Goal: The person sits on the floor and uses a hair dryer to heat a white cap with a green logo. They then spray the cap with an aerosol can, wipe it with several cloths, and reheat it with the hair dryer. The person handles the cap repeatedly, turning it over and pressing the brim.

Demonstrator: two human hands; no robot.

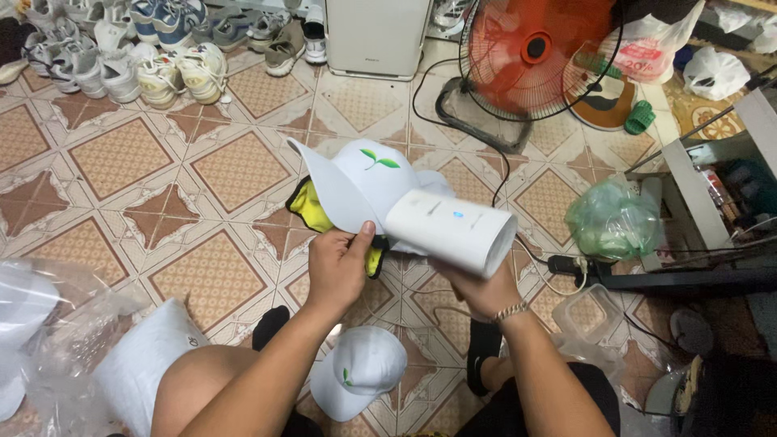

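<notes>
1. Left hand (338, 267): clenched on the brim edge of a white cap (364, 182) with a green leaf mark, thumb on top. A yellow and black cloth (312, 212) shows under the brim, seemingly pinched in the same grasp.
2. Right hand (481, 291): grasping a white card roll (453, 229) from below; the roll sits against or partly inside the cap's crown. How deep it goes cannot be told.
3. Cap location: held in the air over the tiled floor (218, 170), above the person's knees.
4. Second cap (358, 371): lying on the floor between the legs, directly beneath the held items.
5. Plastic bags (48, 324): at the person's left, near the knee.
6. Fan (538, 57) and cable (453, 121): beyond the hands, cable trailing across the floor.
7. Hazard, roll: held only from beneath, so a tilt could likely slide it out of the crown.
8. Hazard, cloth: a loosened pinch could drop it onto the second cap.
9. Hazard, brim: hard thumb pressure may crease it.
10. Hazard, floor: a dropped white cap would likely pick up dirt.
</notes>
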